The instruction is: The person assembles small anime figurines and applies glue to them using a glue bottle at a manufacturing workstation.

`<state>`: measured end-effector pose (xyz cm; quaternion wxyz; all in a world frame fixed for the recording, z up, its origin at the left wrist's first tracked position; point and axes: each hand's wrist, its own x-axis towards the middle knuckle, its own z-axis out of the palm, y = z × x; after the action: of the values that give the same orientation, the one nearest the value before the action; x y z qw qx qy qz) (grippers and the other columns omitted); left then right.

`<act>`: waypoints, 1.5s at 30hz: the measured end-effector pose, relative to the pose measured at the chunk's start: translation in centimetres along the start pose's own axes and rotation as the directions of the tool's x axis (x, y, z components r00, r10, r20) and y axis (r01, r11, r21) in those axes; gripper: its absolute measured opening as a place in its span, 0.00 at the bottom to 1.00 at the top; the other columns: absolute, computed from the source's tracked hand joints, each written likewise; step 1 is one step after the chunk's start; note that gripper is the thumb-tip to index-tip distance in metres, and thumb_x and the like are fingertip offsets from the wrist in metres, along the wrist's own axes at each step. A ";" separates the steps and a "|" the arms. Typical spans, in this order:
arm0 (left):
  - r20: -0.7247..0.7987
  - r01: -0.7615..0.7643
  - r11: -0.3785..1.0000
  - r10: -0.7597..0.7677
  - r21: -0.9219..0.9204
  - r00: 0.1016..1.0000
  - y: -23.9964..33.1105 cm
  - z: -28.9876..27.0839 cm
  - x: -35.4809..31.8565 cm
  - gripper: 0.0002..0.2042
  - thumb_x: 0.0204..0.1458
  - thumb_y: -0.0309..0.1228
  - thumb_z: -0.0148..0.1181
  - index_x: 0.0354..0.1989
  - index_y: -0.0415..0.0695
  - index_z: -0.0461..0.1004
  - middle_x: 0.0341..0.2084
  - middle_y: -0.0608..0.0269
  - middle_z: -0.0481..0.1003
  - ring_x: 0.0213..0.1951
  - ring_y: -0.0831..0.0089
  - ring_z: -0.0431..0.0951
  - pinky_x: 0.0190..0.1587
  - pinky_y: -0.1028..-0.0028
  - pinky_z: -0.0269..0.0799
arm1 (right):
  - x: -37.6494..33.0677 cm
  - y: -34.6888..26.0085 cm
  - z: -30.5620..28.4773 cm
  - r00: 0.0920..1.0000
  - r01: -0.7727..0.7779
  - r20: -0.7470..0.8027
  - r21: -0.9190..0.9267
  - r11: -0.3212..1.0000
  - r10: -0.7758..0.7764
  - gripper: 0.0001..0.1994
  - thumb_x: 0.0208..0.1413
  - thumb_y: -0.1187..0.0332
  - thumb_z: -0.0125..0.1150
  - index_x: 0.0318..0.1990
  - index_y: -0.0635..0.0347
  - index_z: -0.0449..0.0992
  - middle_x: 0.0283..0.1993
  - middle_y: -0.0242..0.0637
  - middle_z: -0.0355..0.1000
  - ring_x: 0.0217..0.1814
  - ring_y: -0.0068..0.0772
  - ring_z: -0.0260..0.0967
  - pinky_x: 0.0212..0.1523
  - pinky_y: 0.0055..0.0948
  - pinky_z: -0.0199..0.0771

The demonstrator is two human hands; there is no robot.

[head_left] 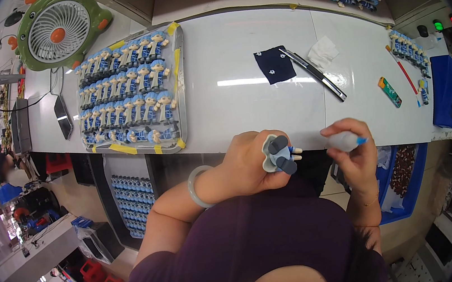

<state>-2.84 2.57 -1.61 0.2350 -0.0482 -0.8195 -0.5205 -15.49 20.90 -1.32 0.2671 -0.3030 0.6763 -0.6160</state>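
Note:
My left hand [246, 164] is closed around a small doll figurine [277, 157]. Its dark grey shoes and pale flared hem face up toward me, and pale and blue bits poke out beside my fingers; its head is hidden. To the right, my right hand [360, 167] grips a translucent squeeze bottle [342, 141] with a blue tip pointing right, away from the figurine. A gap separates the two. Both hands are in front of the white table's [224, 124] near edge. Similar blue-haired figurines [134, 79] lie in rows in a taped tray [181, 90] at the left.
Farther back lie a dark cloth [275, 66], a slim black-and-silver tool [317, 76] and a white tissue [323, 52]. On the right are a green packet [389, 93], a red stick [407, 73] and a blue bin [445, 91]. A green fan [58, 35] and phone [63, 118] sit left.

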 end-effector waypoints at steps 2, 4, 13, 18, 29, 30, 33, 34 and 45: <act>0.025 -0.086 0.992 0.083 0.096 0.996 0.0 -0.2 0.1 0.15 0.32 0.25 0.62 0.31 0.37 0.67 0.24 0.59 0.70 0.21 0.69 0.72 0.22 0.77 0.67 | 0.0 -0.7 0.3 0.994 0.100 0.051 -0.166 0.981 -0.093 0.15 0.39 0.78 0.62 0.38 0.63 0.69 0.35 0.39 0.71 0.37 0.29 0.68 0.40 0.23 0.66; 0.026 -0.053 0.994 0.050 0.094 0.998 0.1 -0.3 0.0 0.15 0.32 0.25 0.62 0.31 0.37 0.67 0.25 0.59 0.70 0.21 0.69 0.72 0.23 0.76 0.67 | 0.0 -0.6 0.7 0.993 0.117 0.025 -0.153 0.981 -0.115 0.14 0.38 0.77 0.63 0.36 0.62 0.70 0.34 0.38 0.72 0.35 0.30 0.69 0.38 0.22 0.67; 0.037 0.144 0.982 -0.140 -0.124 0.989 1.1 -0.4 1.6 0.15 0.33 0.23 0.64 0.32 0.38 0.68 0.24 0.59 0.70 0.26 0.68 0.72 0.28 0.75 0.67 | -0.4 -0.3 1.0 0.998 0.016 0.056 -0.004 1.000 -0.015 0.15 0.39 0.77 0.63 0.37 0.63 0.69 0.35 0.37 0.72 0.38 0.27 0.69 0.40 0.22 0.66; 0.063 0.211 0.926 -0.202 -0.312 0.977 1.1 -0.1 1.0 0.15 0.38 0.25 0.64 0.35 0.41 0.65 0.27 0.60 0.68 0.25 0.68 0.71 0.27 0.75 0.66 | -0.5 -0.3 1.0 0.999 0.001 0.040 0.016 1.000 -0.001 0.15 0.39 0.78 0.62 0.37 0.63 0.69 0.35 0.37 0.72 0.38 0.26 0.68 0.41 0.22 0.66; 0.126 0.108 0.978 -0.086 -0.180 0.988 0.0 0.1 0.1 0.22 0.37 0.30 0.65 0.38 0.43 0.58 0.24 0.61 0.69 0.18 0.64 0.69 0.21 0.72 0.63 | -0.5 -0.8 0.7 0.998 0.040 0.043 -0.054 0.998 -0.038 0.14 0.38 0.78 0.62 0.36 0.63 0.70 0.34 0.37 0.72 0.36 0.27 0.68 0.38 0.21 0.66; 0.126 0.108 0.977 -0.086 -0.181 0.988 -0.4 0.3 -0.1 0.22 0.37 0.30 0.65 0.38 0.43 0.58 0.24 0.61 0.69 0.18 0.64 0.69 0.21 0.72 0.63 | -0.5 -0.9 0.7 0.998 0.046 0.051 -0.064 0.997 -0.043 0.14 0.38 0.78 0.62 0.36 0.63 0.70 0.34 0.37 0.72 0.35 0.27 0.68 0.38 0.21 0.66; 0.043 -0.038 0.978 0.047 -0.204 0.998 -1.1 0.5 -0.3 0.20 0.36 0.32 0.65 0.35 0.43 0.61 0.22 0.62 0.69 0.16 0.65 0.67 0.19 0.72 0.62 | -0.5 -1.0 0.7 0.998 0.032 0.065 -0.064 0.997 -0.027 0.13 0.38 0.78 0.62 0.35 0.63 0.71 0.33 0.37 0.72 0.35 0.27 0.68 0.37 0.21 0.66; 0.081 -0.047 0.980 0.064 -0.196 0.995 -1.0 0.2 0.0 0.19 0.34 0.34 0.65 0.32 0.42 0.62 0.21 0.63 0.69 0.15 0.64 0.67 0.19 0.71 0.61 | -0.6 -1.0 0.7 0.997 0.033 0.065 -0.063 0.997 -0.029 0.13 0.38 0.78 0.62 0.35 0.63 0.71 0.33 0.37 0.72 0.35 0.27 0.68 0.37 0.21 0.66; 0.059 -0.009 0.991 0.018 -0.136 0.998 -0.3 0.1 0.4 0.16 0.28 0.35 0.65 0.23 0.42 0.66 0.15 0.64 0.67 0.13 0.63 0.64 0.17 0.71 0.59 | -0.1 -1.9 0.5 0.945 0.313 0.035 -0.384 0.869 -0.325 0.16 0.29 0.79 0.62 0.33 0.60 0.73 0.32 0.36 0.70 0.34 0.36 0.64 0.35 0.28 0.64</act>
<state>-3.32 2.47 -1.78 0.2101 -0.0851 -0.7885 -0.5717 -14.85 20.54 0.57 0.0866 -0.4472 0.7287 -0.5114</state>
